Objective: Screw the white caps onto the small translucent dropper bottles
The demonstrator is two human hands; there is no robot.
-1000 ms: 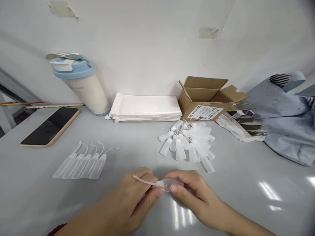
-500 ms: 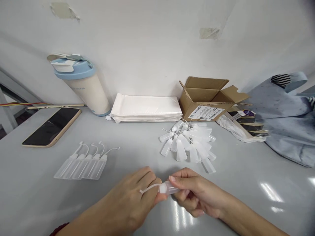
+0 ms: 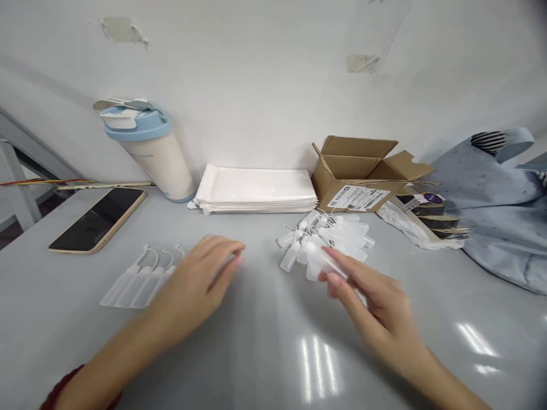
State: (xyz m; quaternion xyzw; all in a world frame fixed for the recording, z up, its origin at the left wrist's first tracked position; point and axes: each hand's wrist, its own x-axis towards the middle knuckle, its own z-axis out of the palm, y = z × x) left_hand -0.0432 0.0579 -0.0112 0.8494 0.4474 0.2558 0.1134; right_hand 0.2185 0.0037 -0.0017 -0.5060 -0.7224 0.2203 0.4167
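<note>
My right hand [image 3: 371, 302] is at the near side of a loose pile of small translucent squeeze bottles [image 3: 290, 256]. Between its thumb and fingers is one small squeeze bottle [image 3: 335, 266], smeared by motion, its white cap end toward the upper left. My left hand [image 3: 200, 285] hovers over the table with thumb and fingers a little apart and nothing between them. Beside and partly behind it lies a row of several squeeze bottles [image 3: 128, 287], with thin cap straps pointing away from me. The left hand and forearm hide the right end of this row.
A phone [image 3: 100, 219] lies at the left, near a cream tumbler [image 3: 164, 165] with a blue lid. Along the wall are a stack of white packets [image 3: 256, 188], an open cardboard box [image 3: 356, 182], a small carton of dark items [image 3: 427, 219] and blue fabric [image 3: 491, 210].
Both hands were together on one bottle near the front. They have parted: the left moved up and left, the right moved up and right to the pile, where it grips a bottle.
</note>
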